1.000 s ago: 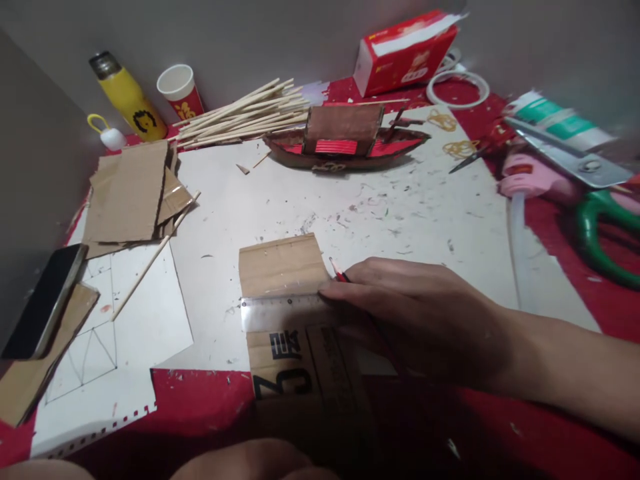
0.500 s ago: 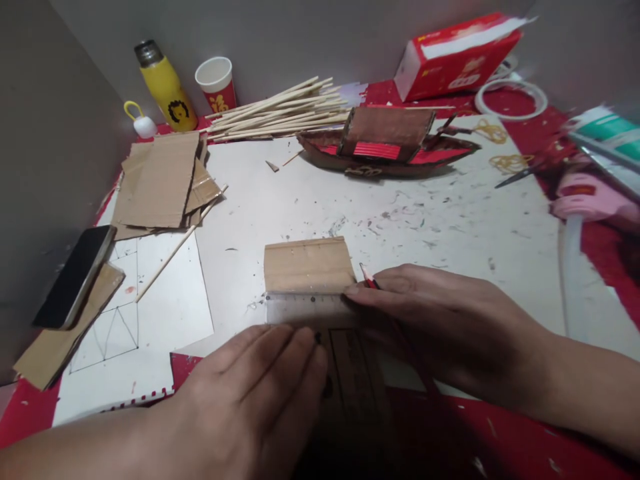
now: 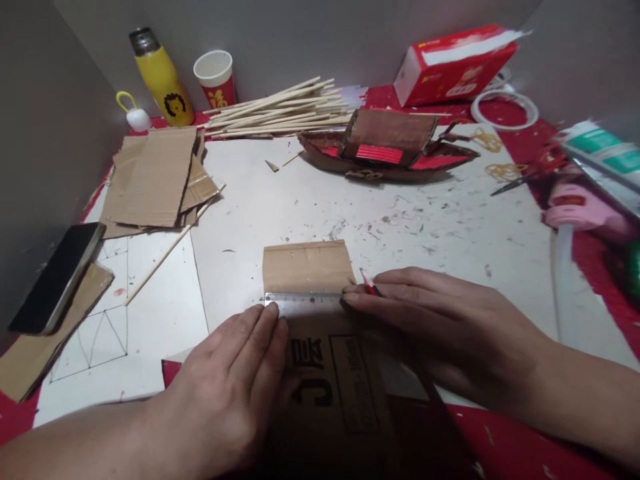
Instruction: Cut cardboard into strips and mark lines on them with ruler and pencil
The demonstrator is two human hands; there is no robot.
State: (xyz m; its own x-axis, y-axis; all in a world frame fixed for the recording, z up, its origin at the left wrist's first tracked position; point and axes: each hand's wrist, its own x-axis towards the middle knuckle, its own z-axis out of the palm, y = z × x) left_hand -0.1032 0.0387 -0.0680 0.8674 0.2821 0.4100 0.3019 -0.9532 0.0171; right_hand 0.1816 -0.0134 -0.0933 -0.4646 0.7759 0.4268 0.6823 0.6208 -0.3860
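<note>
The flat left hand [image 3: 235,373] presses the metal ruler [image 3: 304,304] across the cardboard strip [image 3: 307,268]; beside the ruler, the right hand [image 3: 440,327] grips a pencil [image 3: 369,285].

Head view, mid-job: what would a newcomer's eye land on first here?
Both hands at the near edge: the left hand flat on a printed brown cardboard strip, the right hand holding a red pencil at a metal ruler laid across it. Behind them, a brown-and-red cardboard model boat sits beside a heap of wooden sticks.
</note>
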